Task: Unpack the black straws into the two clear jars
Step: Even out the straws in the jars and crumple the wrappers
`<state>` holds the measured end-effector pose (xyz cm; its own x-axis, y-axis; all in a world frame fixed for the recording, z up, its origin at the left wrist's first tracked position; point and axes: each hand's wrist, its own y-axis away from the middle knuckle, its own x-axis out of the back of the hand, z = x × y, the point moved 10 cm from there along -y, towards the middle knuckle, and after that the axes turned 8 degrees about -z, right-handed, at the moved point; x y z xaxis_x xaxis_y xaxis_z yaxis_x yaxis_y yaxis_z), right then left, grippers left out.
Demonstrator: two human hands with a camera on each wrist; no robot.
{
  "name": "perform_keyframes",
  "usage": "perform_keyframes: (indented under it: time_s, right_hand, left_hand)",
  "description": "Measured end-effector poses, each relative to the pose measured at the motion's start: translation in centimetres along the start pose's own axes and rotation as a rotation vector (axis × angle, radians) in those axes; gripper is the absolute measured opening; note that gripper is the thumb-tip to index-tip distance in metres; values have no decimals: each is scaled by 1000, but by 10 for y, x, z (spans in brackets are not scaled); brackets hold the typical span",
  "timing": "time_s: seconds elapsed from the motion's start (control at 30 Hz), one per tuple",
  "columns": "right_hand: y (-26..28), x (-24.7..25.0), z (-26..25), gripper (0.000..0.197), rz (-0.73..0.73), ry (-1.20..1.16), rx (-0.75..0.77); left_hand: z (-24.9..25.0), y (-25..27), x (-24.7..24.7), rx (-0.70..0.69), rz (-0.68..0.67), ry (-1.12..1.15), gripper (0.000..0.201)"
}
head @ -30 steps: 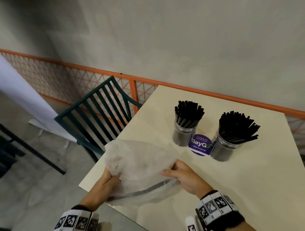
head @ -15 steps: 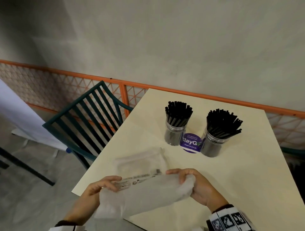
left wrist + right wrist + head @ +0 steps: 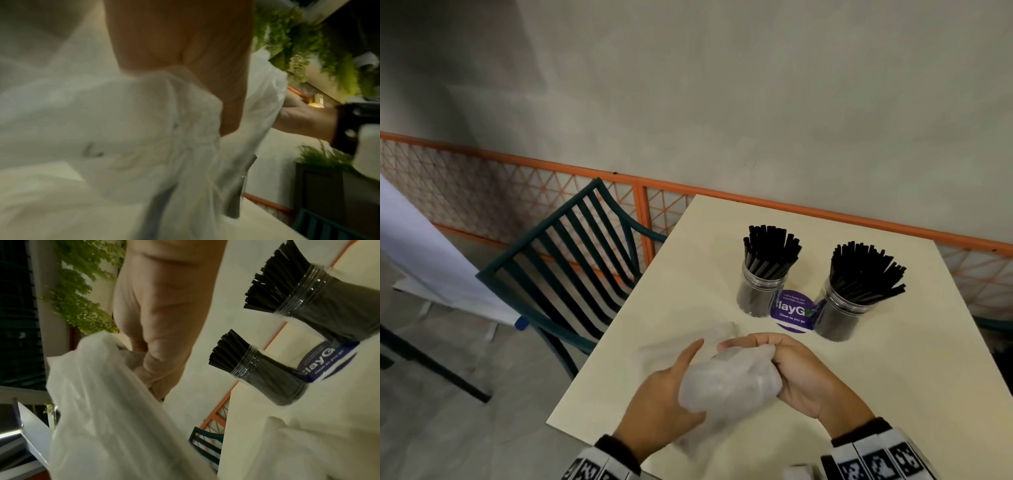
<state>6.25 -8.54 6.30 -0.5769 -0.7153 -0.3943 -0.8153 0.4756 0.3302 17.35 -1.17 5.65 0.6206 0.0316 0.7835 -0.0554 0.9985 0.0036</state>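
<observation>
Black straws (image 3: 773,247) stand upright, ends up, filling two clear jars (image 3: 761,294) on the table (image 3: 893,377), either side of a purple sticker (image 3: 792,311). Nearer than the sticker, the left hand (image 3: 666,394) and right hand (image 3: 801,373) clench a crumpled plastic bag (image 3: 726,380) between them. The right wrist view alone shows a second bag (image 3: 308,443) flat on the table; the left wrist view, a green plant wall (image 3: 304,40).

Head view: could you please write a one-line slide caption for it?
Both hands, left hand and right hand, crumple an empty plastic bag before two straw-filled clear jars.
</observation>
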Motion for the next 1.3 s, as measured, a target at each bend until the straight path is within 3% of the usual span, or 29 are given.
perform_keyframes:
  time_s: [0.07,0.1,0.2,0.27,0.33,0.4,0.47,0.53,0.57,0.6,0.63,0.67,0.7,0.73,0.8,0.87,1.0,1.07,1.13,1.23,1.3]
  right_hand:
    - [6,-5,-6,26,-9,26,19]
    - [8,-8,-9,14,-21,27,35]
    - [10,-3,-3,25,15,33,53]
    - [8,-1,-2,40,79,385,62]
    - [-2,-11,5,42,85,701,74]
    - [-17,-25,20,41,36,776,53]
    - [-33,-30,37,53,8,681,-6]
    - [-48,-38,52,81,-65,543,-80]
    - [-52,-48,58,82,-138,459,-98]
    - [-54,-60,60,68,-209,368,-107]
    - [-56,-68,61,49,-254,279,-109]
    - [-57,-72,61,36,-258,208,-98]
    - [-59,-69,60,33,-221,172,-81]
    - [-61,-61,59,32,-165,181,-63]
    - [-64,-37,48,35,-24,316,-1]
    - [-61,-16,34,50,95,481,50]
    - [-53,-3,13,42,301,806,66]
    - [-56,-26,17,38,223,865,43]
    - [-62,-53,29,42,62,779,-2]
    - [-67,-73,52,52,-138,548,-114]
    - [-65,-76,62,48,-227,423,-157]
  left_hand:
    - [-12,-3,15,14,75,83,27]
    - [-21,-4,18,29,75,129,24]
    - [-38,-6,24,85,37,251,28]
    - [-42,-5,26,119,9,466,16]
    - [-35,-2,31,84,-17,682,23]
    - [-30,-3,32,33,-42,850,39]
    - [-25,-6,31,13,-35,1004,49]
    - [-26,-9,27,29,-12,1226,63]
    - [-25,-11,25,55,-12,1341,74]
    - [-26,-11,24,84,-7,1401,81]
    - [-29,-11,26,109,12,1391,77]
    - [-33,-10,32,121,51,1328,59]
    - [-36,-9,43,120,96,1204,41]
    - [-41,-9,53,98,116,1042,38]
    - [-54,-9,61,63,44,750,51]
    - [-79,-4,57,140,-89,587,55]
    - [-72,3,53,59,-180,557,69]
    - [-46,-4,39,-16,-223,478,89]
    - [-31,-14,27,-61,-224,454,93]
    - [-41,-21,14,-32,-241,567,64]
    - [-54,-19,10,2,-202,470,46]
